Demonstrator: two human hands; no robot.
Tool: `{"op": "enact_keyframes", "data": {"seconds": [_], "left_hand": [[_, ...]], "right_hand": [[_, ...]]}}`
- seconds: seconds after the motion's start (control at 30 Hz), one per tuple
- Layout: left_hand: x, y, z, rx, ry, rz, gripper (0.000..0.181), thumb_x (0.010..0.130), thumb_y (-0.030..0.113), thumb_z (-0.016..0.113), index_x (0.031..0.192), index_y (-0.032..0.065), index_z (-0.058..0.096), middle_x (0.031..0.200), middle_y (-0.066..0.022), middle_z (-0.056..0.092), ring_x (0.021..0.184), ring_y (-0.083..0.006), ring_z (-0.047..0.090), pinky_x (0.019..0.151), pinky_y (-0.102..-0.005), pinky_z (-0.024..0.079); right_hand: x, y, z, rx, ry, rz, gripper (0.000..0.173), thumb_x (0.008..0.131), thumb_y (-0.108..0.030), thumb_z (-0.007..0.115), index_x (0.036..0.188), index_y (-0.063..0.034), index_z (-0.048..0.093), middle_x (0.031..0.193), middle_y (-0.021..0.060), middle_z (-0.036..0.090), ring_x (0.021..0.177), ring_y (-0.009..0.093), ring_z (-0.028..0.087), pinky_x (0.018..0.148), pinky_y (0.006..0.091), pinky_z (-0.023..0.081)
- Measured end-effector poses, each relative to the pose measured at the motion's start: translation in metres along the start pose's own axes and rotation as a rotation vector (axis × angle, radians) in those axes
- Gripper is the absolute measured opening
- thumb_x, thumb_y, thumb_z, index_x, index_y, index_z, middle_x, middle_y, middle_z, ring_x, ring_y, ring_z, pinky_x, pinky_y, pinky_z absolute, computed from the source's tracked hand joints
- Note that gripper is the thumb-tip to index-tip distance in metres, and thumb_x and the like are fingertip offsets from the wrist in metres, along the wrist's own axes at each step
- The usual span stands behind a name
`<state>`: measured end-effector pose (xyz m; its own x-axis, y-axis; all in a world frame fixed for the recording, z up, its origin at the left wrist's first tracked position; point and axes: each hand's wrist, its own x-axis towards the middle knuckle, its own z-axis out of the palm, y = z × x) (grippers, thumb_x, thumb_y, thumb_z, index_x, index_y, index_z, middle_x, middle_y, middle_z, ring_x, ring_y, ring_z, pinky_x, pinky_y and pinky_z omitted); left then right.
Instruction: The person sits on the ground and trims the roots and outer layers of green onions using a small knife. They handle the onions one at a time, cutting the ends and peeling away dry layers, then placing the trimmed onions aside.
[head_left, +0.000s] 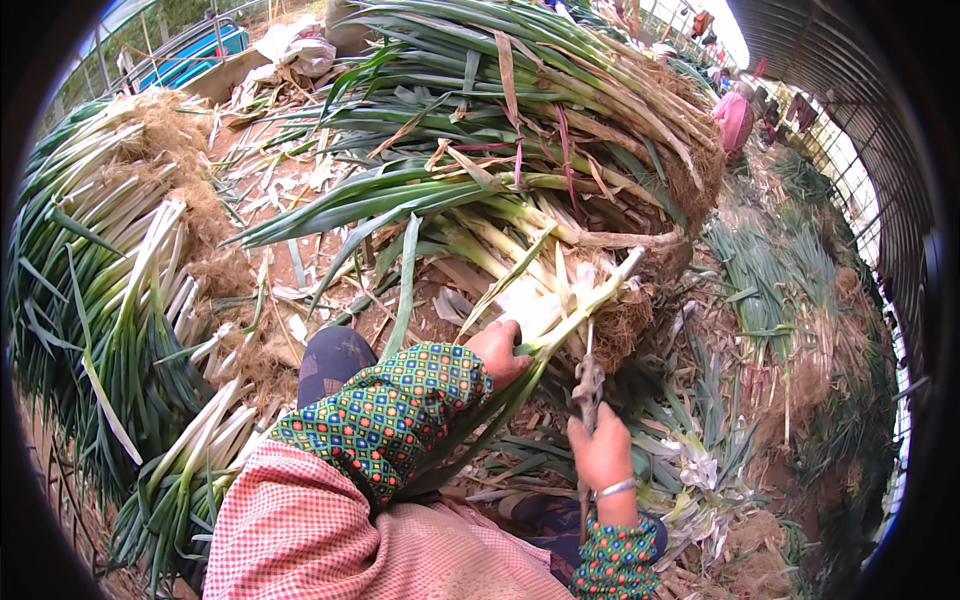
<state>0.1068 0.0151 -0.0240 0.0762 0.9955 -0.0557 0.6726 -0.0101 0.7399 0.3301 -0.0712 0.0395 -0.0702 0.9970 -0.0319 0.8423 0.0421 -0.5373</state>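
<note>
My left hand (501, 352) is closed around the green part of a large green onion (589, 304), whose pale stalk slants up and right across the pile. To the right, my right hand (604, 446) grips a rod-like tool (589, 375) with a knobby, wrapped-looking upper part and a thin tip pointing up. That tip is close under the onion's stalk; whether it touches is unclear. A big heap of green onions (525, 142) with roots and dry leaves lies just beyond, some tied with pink strips.
Rows of green onions (142, 270) lie at the left, roots inward. Peeled leaves (694, 465) and more green onions (780, 277) cover ground at right. A person in pink (733, 118) is farther off. A white sack (300, 45) stands at the top left.
</note>
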Motion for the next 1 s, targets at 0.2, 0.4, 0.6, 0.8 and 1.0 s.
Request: {"op": "enact_keyframes", "data": {"seconds": [0.2, 0.4, 0.6, 0.8, 1.0], "left_hand": [[-0.001, 0.015, -0.022, 0.003, -0.105, -0.019, 0.039, 0.075, 0.028, 0.068, 0.098, -0.0030, 0.064, 0.097, -0.0245, 0.062, 0.096, -0.0380, 0.061, 0.085, -0.0433, 0.049], [-0.015, 0.024, -0.015, 0.131, -0.043, -0.010, 0.040, 0.075, 0.025, 0.067, 0.104, -0.0016, 0.059, 0.106, -0.0237, 0.058, 0.094, -0.0403, 0.061, 0.084, -0.0448, 0.051], [-0.023, 0.036, -0.008, 0.201, -0.015, 0.019, 0.039, 0.073, 0.020, 0.068, 0.104, -0.0015, 0.055, 0.105, -0.0257, 0.056, 0.092, -0.0420, 0.062, 0.081, -0.0474, 0.052], [-0.037, 0.021, -0.022, 0.147, -0.046, 0.038, 0.036, 0.071, 0.022, 0.070, 0.099, 0.0004, 0.061, 0.096, -0.0239, 0.062, 0.089, -0.0408, 0.062, 0.079, -0.0464, 0.051], [-0.062, -0.007, -0.057, -0.039, -0.246, -0.119, 0.044, 0.073, 0.033, 0.074, 0.104, 0.0031, 0.062, 0.093, -0.0194, 0.066, 0.091, -0.0296, 0.065, 0.083, -0.0376, 0.050]], "right_hand": [[0.073, 0.030, 0.003, -0.048, 0.226, 0.029, 0.029, 0.085, -0.023, 0.065, 0.093, 0.0039, 0.058, 0.075, 0.0200, 0.063, 0.067, 0.033, 0.059, 0.067, 0.0404, 0.048], [-0.046, -0.019, -0.012, 0.254, -0.076, -0.109, 0.041, 0.085, -0.033, 0.064, 0.107, 0.0005, 0.057, 0.089, 0.0289, 0.061, 0.087, 0.049, 0.057, 0.076, 0.0490, 0.048], [-0.069, -0.014, 0.003, 0.153, -0.042, -0.126, 0.044, 0.085, -0.036, 0.065, 0.104, 0.0028, 0.057, 0.082, 0.0268, 0.060, 0.080, 0.048, 0.057, 0.073, 0.0453, 0.048], [0.025, 0.012, -0.001, 0.032, 0.174, 0.030, 0.035, 0.083, -0.027, 0.066, 0.090, 0.0054, 0.056, 0.081, 0.0294, 0.061, 0.081, 0.049, 0.058, 0.070, 0.0499, 0.048], [-0.036, -0.005, -0.009, 0.106, 0.001, -0.070, 0.039, 0.082, -0.029, 0.066, 0.094, 0.0058, 0.054, 0.085, 0.0327, 0.060, 0.086, 0.051, 0.058, 0.075, 0.0533, 0.048]]}}
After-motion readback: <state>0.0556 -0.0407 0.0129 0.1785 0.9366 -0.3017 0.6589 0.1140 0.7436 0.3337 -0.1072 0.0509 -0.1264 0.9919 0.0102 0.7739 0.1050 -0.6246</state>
